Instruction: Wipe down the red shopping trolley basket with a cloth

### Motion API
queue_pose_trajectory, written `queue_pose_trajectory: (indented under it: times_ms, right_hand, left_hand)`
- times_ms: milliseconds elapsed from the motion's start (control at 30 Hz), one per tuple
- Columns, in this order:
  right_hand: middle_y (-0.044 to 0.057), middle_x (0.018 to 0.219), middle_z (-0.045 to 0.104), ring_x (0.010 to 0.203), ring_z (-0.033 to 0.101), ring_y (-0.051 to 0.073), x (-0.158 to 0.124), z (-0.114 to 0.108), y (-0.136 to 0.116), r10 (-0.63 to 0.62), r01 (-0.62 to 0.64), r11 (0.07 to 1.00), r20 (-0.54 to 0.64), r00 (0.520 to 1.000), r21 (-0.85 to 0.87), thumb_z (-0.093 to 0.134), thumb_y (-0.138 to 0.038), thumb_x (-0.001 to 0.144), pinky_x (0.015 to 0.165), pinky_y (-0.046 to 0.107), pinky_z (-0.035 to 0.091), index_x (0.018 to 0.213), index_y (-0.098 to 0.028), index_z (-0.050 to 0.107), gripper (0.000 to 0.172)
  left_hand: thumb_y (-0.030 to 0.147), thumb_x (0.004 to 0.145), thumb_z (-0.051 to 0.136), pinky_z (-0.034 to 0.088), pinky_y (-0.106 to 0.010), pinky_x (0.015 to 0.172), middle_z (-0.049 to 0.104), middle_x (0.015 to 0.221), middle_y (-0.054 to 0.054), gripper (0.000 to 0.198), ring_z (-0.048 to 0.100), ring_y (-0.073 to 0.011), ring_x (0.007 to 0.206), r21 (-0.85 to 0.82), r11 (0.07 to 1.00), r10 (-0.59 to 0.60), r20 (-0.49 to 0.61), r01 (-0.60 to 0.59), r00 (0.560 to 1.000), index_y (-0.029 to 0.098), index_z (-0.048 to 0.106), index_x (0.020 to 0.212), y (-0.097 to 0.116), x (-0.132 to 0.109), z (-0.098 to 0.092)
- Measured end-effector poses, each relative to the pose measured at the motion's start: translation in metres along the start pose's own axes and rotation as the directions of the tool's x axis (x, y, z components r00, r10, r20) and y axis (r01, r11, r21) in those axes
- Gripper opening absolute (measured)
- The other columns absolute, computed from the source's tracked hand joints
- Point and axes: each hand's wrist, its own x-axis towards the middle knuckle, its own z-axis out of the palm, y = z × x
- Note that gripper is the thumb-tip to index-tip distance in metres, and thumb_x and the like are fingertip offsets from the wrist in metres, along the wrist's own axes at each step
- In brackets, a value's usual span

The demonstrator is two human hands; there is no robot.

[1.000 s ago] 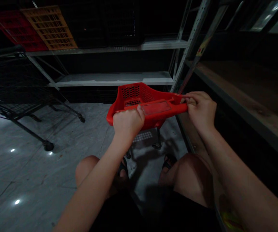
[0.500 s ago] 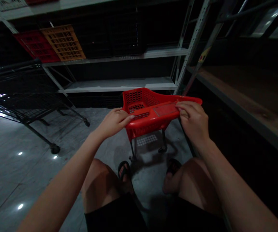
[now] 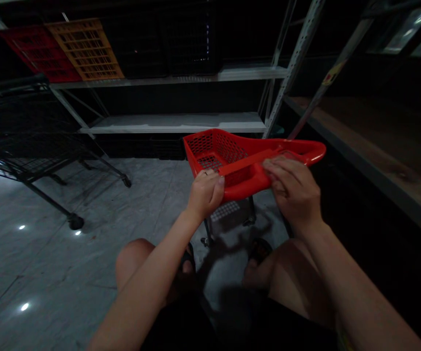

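A small red plastic cart basket [image 3: 239,151] on thin dark legs with wheels stands on the floor just ahead of my knees. My left hand [image 3: 206,191] grips its near rim at the left, fingers curled over the edge. My right hand [image 3: 293,187] is closed on the red handle part at the right, thumb and fingers pressing on it. The basket looks empty inside. My sandalled feet rest under it.
A black wire shopping trolley [image 3: 23,151] stands at the left on the glossy grey floor. Metal shelving [image 3: 173,122] runs along the back, with red and orange crates [image 3: 86,48] and dark crates on it. A wooden shelf [image 3: 378,141] is close on my right.
The basket has turned, its handle end swinging out to the right. My left hand shifted from an open touch to a grip on the near rim. My right hand stayed on the handle.
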Motion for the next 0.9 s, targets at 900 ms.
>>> queue_pose_trajectory:
  times_ms: [900]
  right_hand:
    - [0.006,0.108,0.079,0.108,0.073,0.027,-0.005,0.011,-0.011,0.244,-0.253,0.967,-0.274,0.93,0.003,0.063,-0.029,0.102,0.105,0.05,0.057,0.101,-0.029,0.081,0.018]
  left_hand:
    - [0.04,0.117,0.017,0.034,-0.038,0.071,0.058,0.062,-0.002,0.064,0.05,-0.0188,0.063,-0.045,0.998,0.022,-0.404,-0.043,0.914,0.023,0.052,0.066,0.048,0.014,0.068]
